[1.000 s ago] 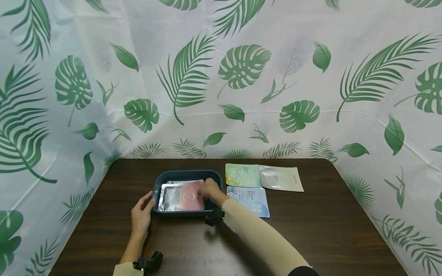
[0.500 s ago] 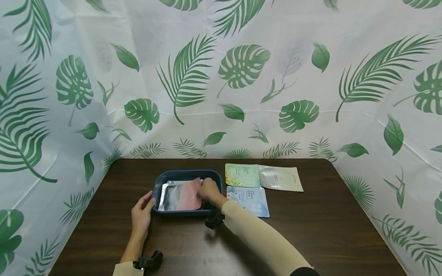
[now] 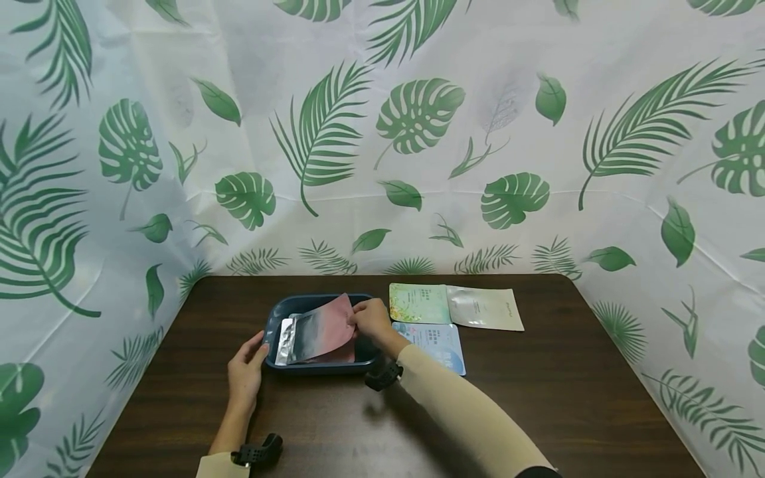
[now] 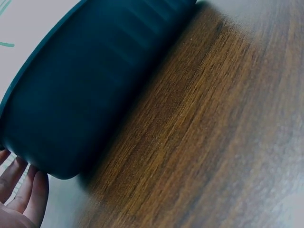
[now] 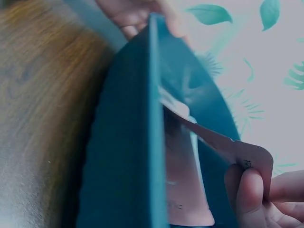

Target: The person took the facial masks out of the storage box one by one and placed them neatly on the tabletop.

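My right hand [image 3: 373, 320] pinches the right edge of a pink-and-silver face mask packet [image 3: 323, 325]. In the right wrist view, thumb and fingers meet on the raised corner of this packet [image 5: 232, 145]. Its left part stays low in a dark blue plastic basin [image 3: 271, 332]. Beneath it another pink packet [image 5: 185, 190] lies in the basin. At the basin's left end, my left hand [image 3: 245, 372] holds the rim, thumb over the edge and fingers outside. The left wrist view has those fingers [image 4: 35, 192] beside the basin's outer wall [image 4: 71, 104].
Right of the basin lie a green packet [image 3: 418, 304], a cream packet [image 3: 485, 309] and a light blue packet [image 3: 433, 342], flat on the dark wooden table [image 3: 538, 398]. A leaf-patterned cloth [image 3: 442, 219] hangs behind the table. My right forearm crosses near the blue packet.
My right hand has lifted the right edge of the upper pink-and-silver packet and moved slightly right and up, uncovering the pink packet below. The left hand stays at the rim.
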The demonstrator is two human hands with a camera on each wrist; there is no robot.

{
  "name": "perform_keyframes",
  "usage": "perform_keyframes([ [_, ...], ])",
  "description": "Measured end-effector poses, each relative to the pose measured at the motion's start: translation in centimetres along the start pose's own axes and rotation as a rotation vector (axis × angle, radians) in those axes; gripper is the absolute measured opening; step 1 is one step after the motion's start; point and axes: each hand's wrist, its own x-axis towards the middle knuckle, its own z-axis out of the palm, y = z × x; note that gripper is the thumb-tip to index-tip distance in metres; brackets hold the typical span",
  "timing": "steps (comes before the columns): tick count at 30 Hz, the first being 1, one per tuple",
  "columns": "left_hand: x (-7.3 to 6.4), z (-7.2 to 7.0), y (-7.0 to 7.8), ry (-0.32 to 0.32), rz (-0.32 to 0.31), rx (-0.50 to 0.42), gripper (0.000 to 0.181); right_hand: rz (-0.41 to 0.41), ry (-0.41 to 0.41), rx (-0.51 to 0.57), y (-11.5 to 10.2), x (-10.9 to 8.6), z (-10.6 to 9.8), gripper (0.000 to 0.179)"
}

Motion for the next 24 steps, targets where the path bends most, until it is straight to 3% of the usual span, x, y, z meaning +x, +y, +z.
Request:
perform_keyframes([
  [11,-0.2,0.3,-0.5,0.032,0.038,-0.031,0.041,0.006,-0.007,0.132,-0.6,-0.4,-4.6,0.019],
  [18,-0.1,0.3,-0.4,0.028,0.001,-0.026,0.039,0.011,-0.020,0.233,-0.8,-0.9,-10.0,0.027],
  [24,0.1,0.2,-0.2,0.023,0.006,-0.022,0.040,0.023,-0.013,0.285,-0.5,-2.1,-15.0,0.035],
])
